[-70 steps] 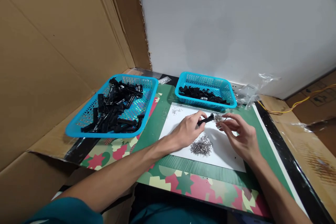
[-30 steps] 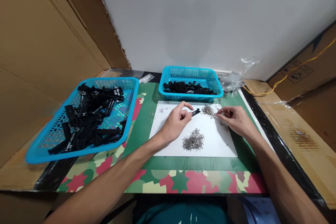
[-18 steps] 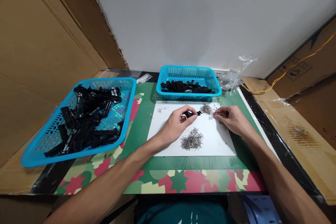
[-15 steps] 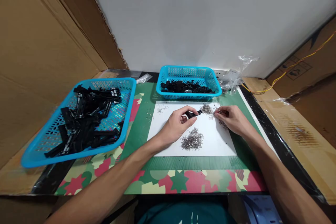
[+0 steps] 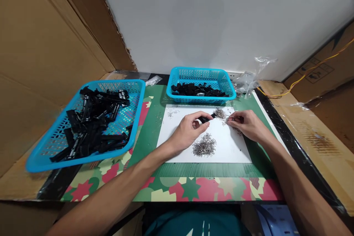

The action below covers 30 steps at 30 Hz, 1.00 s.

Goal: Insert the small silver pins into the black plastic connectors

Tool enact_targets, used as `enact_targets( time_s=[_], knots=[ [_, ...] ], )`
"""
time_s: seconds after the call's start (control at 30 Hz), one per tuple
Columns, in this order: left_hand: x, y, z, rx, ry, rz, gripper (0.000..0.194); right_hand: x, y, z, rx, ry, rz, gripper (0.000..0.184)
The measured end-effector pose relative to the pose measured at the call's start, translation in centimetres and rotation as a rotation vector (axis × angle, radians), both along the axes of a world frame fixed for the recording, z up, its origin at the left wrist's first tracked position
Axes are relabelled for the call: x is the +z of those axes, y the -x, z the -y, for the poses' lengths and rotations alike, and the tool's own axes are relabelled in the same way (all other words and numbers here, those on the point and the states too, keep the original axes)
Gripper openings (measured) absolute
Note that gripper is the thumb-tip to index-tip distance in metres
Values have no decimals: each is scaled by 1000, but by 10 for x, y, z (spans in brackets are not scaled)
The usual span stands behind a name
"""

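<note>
My left hand [image 5: 193, 129] is closed around a small black plastic part [image 5: 204, 119], held above the white sheet [image 5: 177, 155]. Thumb and fingers of my right hand [image 5: 243, 122] pinch a thin metal tool [image 5: 230, 115], perhaps tweezers, its tip pointing left at a pile of small metal pieces [image 5: 220, 114]. Nearer to me on the sheet lies a larger heap of tiny bent metal pieces [image 5: 204, 145], like little springs or wire clips. More small pieces lie partly hidden beneath my right hand.
A large blue basket [image 5: 138, 118] of long black parts stands at the left. Behind the sheet is a smaller blue basket [image 5: 201, 99] with black pieces. Clear plastic bags [image 5: 245, 83] and a yellow cable [image 5: 293, 84] lie at the back right. Cardboard walls flank both sides.
The whole view has shifted slightly. The metal tool's tip now reaches a little more toward the far pile; both hands keep their holds.
</note>
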State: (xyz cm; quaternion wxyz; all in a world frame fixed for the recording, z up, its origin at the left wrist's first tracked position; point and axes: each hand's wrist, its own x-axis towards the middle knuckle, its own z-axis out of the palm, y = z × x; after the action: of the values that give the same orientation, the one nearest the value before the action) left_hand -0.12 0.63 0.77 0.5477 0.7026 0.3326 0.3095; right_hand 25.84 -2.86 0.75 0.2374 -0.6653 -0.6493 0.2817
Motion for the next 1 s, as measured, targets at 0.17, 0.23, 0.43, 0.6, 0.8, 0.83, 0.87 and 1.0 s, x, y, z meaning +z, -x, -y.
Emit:
enact_targets(
  time_s=[0.17,0.23,0.43,0.6,0.8,0.83,0.87,1.0],
  knots=[
    [0,0,1,-2,-23,-8,23,3,-1,1,25,-11,-22,37],
    [-1,-1,1,0,-30,-4,23,3,-1,1,20,-8,-5,38],
    [-3,-1,-1,26,-25,-24,23,0,-2,0,8,-6,36,32],
    [-5,0,-1,20,-33,-42,23,0,-5,0,37,12,10,31],
    [-3,-1,2,14,-18,-38,24,1,-6,1,99,4,7,23],
    [-3,-1,2,15,-14,-36,24,1,-6,1,100,8,5,23],
    [-3,-2,2,16,-11,-36,24,2,-5,1,99,13,-4,22],
    [-2,-2,3,25,-28,-32,23,6,-6,4,96,-23,-76,24]
  ],
)
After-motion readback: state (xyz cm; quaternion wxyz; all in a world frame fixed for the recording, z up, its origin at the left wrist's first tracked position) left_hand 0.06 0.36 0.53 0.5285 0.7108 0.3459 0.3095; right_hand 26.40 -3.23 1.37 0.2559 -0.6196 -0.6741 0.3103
